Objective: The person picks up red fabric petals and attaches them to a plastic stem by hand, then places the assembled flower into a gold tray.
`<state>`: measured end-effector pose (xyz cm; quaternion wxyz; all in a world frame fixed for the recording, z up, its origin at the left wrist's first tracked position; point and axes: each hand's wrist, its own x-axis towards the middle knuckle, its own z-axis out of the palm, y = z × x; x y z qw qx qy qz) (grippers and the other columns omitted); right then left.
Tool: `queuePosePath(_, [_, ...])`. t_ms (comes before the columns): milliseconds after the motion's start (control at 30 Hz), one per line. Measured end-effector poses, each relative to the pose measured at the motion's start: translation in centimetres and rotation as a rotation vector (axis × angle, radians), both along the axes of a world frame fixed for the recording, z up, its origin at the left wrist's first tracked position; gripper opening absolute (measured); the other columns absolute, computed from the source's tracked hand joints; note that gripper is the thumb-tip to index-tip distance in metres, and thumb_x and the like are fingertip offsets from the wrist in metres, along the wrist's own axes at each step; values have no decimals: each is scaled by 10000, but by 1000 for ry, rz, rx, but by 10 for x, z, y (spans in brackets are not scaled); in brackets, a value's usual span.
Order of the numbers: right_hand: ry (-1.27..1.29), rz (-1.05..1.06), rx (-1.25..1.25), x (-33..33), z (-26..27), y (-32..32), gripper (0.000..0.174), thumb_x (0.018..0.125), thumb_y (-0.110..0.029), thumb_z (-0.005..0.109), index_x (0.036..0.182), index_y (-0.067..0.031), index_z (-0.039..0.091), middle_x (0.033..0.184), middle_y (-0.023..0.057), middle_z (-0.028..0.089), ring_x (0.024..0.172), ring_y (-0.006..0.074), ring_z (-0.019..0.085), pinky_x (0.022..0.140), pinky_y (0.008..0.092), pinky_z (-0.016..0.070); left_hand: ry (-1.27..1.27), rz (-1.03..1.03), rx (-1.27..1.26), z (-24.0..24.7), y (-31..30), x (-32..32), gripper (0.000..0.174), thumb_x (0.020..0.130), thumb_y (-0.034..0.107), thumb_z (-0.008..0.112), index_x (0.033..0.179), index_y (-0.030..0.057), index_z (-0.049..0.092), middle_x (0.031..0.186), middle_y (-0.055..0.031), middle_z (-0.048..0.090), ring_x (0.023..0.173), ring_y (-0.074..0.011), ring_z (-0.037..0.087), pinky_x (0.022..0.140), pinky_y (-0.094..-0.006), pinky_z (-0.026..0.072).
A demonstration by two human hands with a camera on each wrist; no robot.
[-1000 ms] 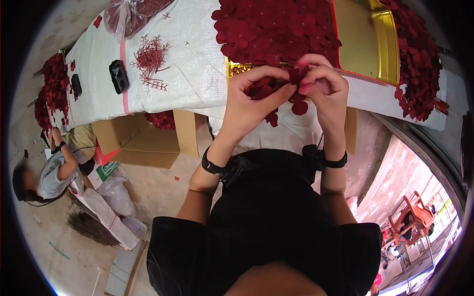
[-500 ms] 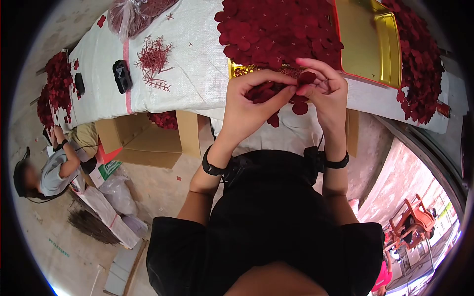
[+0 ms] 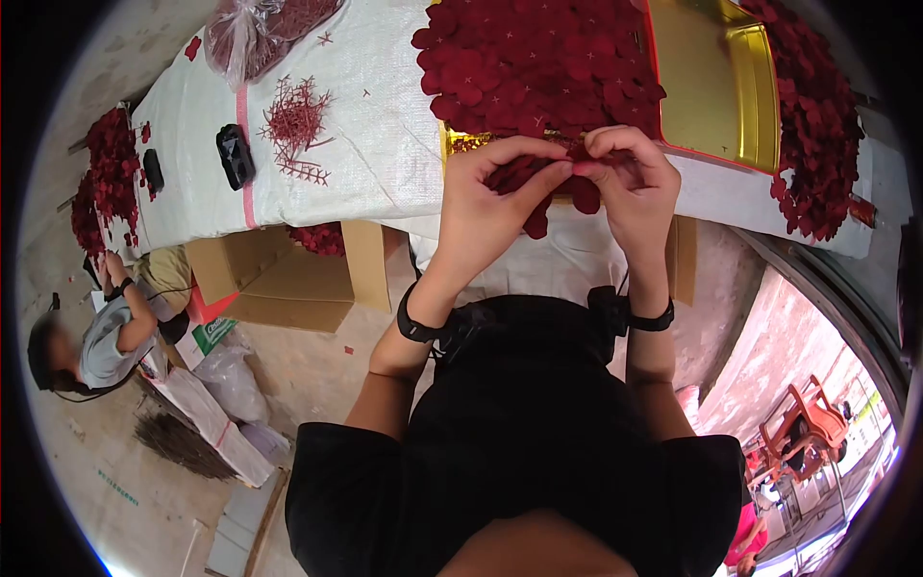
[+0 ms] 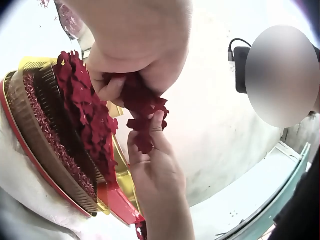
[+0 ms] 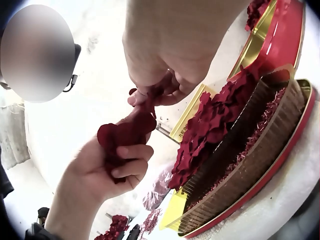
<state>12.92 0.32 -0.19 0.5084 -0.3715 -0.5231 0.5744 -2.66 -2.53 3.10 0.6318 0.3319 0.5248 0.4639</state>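
Observation:
My left hand (image 3: 473, 207) grips a bunch of dark red fabric petals (image 5: 127, 135), several hanging below its fingers. My right hand (image 3: 642, 197) meets it fingertip to fingertip and pinches a dark red petal (image 4: 144, 142) at the end of the bunch. Just beyond the hands lies a heap of the same petals (image 3: 538, 67), dotted with small cross-shaped pieces. Under its near edge, the left wrist view shows a clear plastic tray (image 4: 75, 187) with thin red stem pieces (image 4: 52, 135) inside.
A gold-lined red tin (image 3: 711, 87) stands right of the heap, with more petals (image 3: 817, 125) beyond. On the white-covered table (image 3: 365, 173) lie red stem pieces (image 3: 296, 115), a black object (image 3: 234, 157) and a plastic bag (image 3: 255, 43). Below are a cardboard box (image 3: 288, 274) and another person (image 3: 111, 337).
The right hand's raised, spread fingers have folded in and closed against the left fingertips. The petal at its thumb has moved in toward the bunch. The left hand has stayed nearly still.

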Motion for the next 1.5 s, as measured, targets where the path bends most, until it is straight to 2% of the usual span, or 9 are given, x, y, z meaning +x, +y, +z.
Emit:
queuePosePath(267, [-68,-48,-107,-1,2,2,132,797,89,610,920,41,595,876,45,599,801,90,577,735,223,481,10,-36,71,-14,9,-7,105,814,32,666,907,-10,636,672,7,599,508,-25,492,428,-185,373])
queuePosePath(367, [-400,40,-151,11,6,12,106,808,17,623,912,35,612,831,53,629,741,99,597,705,229,478,61,57,-17,-25,6,-15,122,794,42,692,896,3,638,683,18,593,558,-25,509,479,-176,396])
queuePosePath(467, [-761,239,-123,15,5,11,124,790,-45,637,884,34,619,813,101,642,681,193,614,675,259,481,-137,115,-179,-24,3,-19,142,771,56,722,881,19,639,699,24,586,624,-26,523,559,-168,417])
queuePosePath(500, [-849,275,9,15,-9,10,129,753,-70,644,819,39,617,802,158,627,677,306,602,659,342,490,-141,129,-156,-24,3,-18,143,769,57,726,876,21,639,706,25,585,635,-25,522,575,-167,418])
queuePosePath(600, [-1041,296,200,7,-31,2,135,759,-103,632,788,28,614,762,164,620,691,357,594,659,414,483,-126,166,-97,-26,2,-14,143,761,60,735,860,29,636,726,26,584,652,-21,518,600,-168,419])
queuePosePath(700, [-1157,280,32,-3,-23,-2,298,736,-208,703,967,-43,615,861,161,617,831,381,571,735,430,458,-97,170,-91,-25,3,-15,133,763,60,733,844,33,631,732,28,584,640,-15,509,582,-172,414])
queuePosePath(900, [-1196,363,-7,-4,-7,1,390,773,-269,685,1038,-1,587,921,206,594,912,384,556,801,447,442,-108,191,-90,-23,5,-16,96,795,66,703,831,37,619,713,51,568,628,-4,495,561,-167,390])
queuePosePath(1000, [-1192,286,220,-4,-8,-1,284,763,-162,661,942,43,582,791,207,606,774,365,596,695,430,473,-63,189,-94,-20,5,-17,85,808,69,691,822,42,611,710,59,559,624,2,485,556,-160,377])
queuePosePath(1500, [-841,347,237,1,-20,9,134,788,-100,620,829,20,576,787,170,619,726,339,596,662,419,461,59,312,-13,-20,5,-26,103,807,73,696,834,37,603,701,62,540,623,11,463,570,-149,360])
